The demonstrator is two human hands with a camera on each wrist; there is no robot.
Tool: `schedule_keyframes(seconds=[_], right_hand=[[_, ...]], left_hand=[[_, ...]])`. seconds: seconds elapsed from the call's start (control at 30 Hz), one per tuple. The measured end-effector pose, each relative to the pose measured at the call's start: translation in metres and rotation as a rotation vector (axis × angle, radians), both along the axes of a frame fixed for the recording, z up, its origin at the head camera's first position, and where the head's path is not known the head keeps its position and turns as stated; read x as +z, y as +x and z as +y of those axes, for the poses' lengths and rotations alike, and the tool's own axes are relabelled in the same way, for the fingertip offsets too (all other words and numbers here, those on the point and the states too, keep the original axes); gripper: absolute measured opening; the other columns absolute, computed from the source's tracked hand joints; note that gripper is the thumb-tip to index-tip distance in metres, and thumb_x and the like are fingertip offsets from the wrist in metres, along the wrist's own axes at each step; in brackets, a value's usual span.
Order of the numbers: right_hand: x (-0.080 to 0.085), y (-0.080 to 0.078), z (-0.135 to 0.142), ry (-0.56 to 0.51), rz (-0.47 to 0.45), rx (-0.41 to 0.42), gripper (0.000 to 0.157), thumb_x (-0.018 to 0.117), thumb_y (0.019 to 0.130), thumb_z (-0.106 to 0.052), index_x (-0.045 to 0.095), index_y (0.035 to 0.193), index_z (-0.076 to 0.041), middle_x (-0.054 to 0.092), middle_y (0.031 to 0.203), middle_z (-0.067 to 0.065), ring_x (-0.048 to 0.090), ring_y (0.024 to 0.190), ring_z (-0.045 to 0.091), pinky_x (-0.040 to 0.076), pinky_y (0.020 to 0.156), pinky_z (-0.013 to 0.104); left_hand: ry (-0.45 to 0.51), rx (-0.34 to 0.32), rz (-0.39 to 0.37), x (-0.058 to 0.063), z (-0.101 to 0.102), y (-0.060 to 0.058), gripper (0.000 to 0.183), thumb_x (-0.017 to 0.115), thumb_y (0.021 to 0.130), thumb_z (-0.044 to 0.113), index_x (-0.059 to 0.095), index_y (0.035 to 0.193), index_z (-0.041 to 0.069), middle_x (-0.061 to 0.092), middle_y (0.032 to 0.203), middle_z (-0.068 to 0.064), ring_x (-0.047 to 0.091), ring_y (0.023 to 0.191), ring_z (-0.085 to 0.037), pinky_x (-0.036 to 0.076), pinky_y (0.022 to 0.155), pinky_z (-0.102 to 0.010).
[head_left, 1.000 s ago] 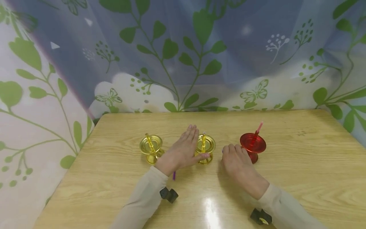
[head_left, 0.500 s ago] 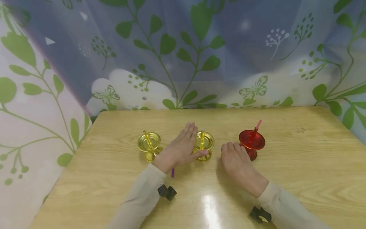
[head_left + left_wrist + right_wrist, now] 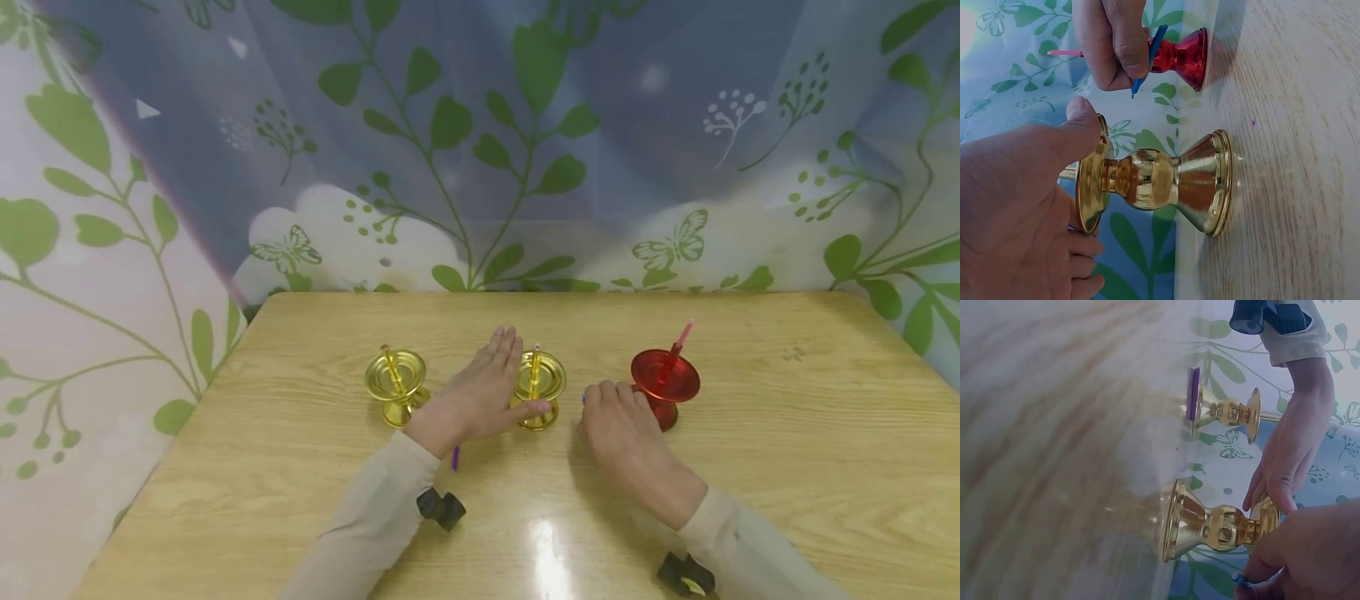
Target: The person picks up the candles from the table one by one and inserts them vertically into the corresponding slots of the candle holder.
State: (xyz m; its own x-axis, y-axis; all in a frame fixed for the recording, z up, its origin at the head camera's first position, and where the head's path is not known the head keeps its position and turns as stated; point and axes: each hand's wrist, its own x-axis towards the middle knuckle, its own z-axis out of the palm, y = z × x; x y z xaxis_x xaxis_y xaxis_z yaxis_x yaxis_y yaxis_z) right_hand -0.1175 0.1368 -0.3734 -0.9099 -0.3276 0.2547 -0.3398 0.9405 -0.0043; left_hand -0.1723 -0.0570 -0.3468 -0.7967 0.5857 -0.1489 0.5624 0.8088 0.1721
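In the head view my left hand [image 3: 483, 396] lies against the left side of the middle gold candle holder [image 3: 553, 382]. Its fingers are straight and close together, and the thumb stretches across the front of the dish. My right hand [image 3: 626, 433], between this holder and a red candle holder [image 3: 678, 385], has its fingers curled. The left wrist view shows it pinching a thin blue candle [image 3: 1149, 57], tilted and clear of the tabletop. A pink candle [image 3: 684, 333] stands in the red holder. The middle holder's socket shows no coloured candle.
Another gold candle holder [image 3: 397, 412] stands to the left, partly behind my left wrist. A purple candle [image 3: 455, 458] lies on the wooden table [image 3: 810, 433] near that wrist. A patterned cloth [image 3: 480, 192] hangs behind the table's back edge.
The head view shifts slightly up and back. Both hands, the blue candle and the candle holders keep the same places.
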Motion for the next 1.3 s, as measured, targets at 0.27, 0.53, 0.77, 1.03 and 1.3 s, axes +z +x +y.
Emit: schedule_keyframes(seconds=[0.27, 0.53, 0.77, 1.03, 1.3], right_hand=[[-0.004, 0.002, 0.002, 0.005, 0.035, 0.021, 0.017, 0.066, 0.084, -0.005, 0.049, 0.081, 0.0, 0.041, 0.07, 0.007, 0.046, 0.07, 0.028, 0.04, 0.059, 0.036], [-0.003, 0.001, 0.002, 0.001, 0.054, 0.027, 0.019, 0.067, 0.084, -0.006, 0.05, 0.08, 0.0, 0.043, 0.07, 0.008, 0.048, 0.07, 0.028, 0.041, 0.059, 0.037], [-0.004, 0.002, -0.002, 0.013, 0.017, 0.021, 0.019, 0.068, 0.085, -0.007, 0.05, 0.083, 0.0, 0.043, 0.072, 0.008, 0.048, 0.073, 0.028, 0.042, 0.063, 0.038], [0.001, 0.001, 0.0, 0.021, 0.062, 0.018, 0.021, 0.069, 0.084, -0.008, 0.049, 0.081, 0.001, 0.045, 0.07, 0.009, 0.048, 0.069, 0.029, 0.042, 0.06, 0.038], [0.007, -0.004, 0.001, 0.01, 0.049, 0.013, 0.02, 0.065, 0.084, -0.006, 0.047, 0.078, 0.001, 0.044, 0.069, 0.009, 0.047, 0.069, 0.03, 0.041, 0.06, 0.038]], left_hand=[[0.01, -0.008, 0.01, -0.002, 0.001, 0.002, 0.096, 0.033, 0.095, 0.066, 0.001, 0.151, -0.006, -0.006, 0.158, -0.022, -0.008, 0.146, -0.032, 0.005, 0.118, -0.037], [0.017, -0.004, 0.01, -0.002, 0.001, 0.002, 0.096, 0.033, 0.095, 0.065, 0.002, 0.151, -0.007, -0.007, 0.157, -0.022, -0.006, 0.147, -0.033, 0.005, 0.118, -0.038], [0.034, 0.007, 0.014, -0.004, -0.001, 0.004, 0.096, 0.037, 0.096, 0.063, 0.003, 0.151, -0.007, -0.006, 0.158, -0.022, -0.006, 0.147, -0.033, 0.006, 0.118, -0.038], [0.014, 0.005, 0.013, -0.001, 0.0, 0.003, 0.095, 0.034, 0.096, 0.063, 0.001, 0.151, -0.006, -0.006, 0.158, -0.022, -0.008, 0.146, -0.032, 0.005, 0.118, -0.038], [0.018, 0.012, 0.016, 0.003, 0.0, 0.003, 0.093, 0.035, 0.097, 0.062, 0.003, 0.151, -0.006, -0.006, 0.158, -0.021, -0.008, 0.146, -0.031, 0.006, 0.118, -0.038]])
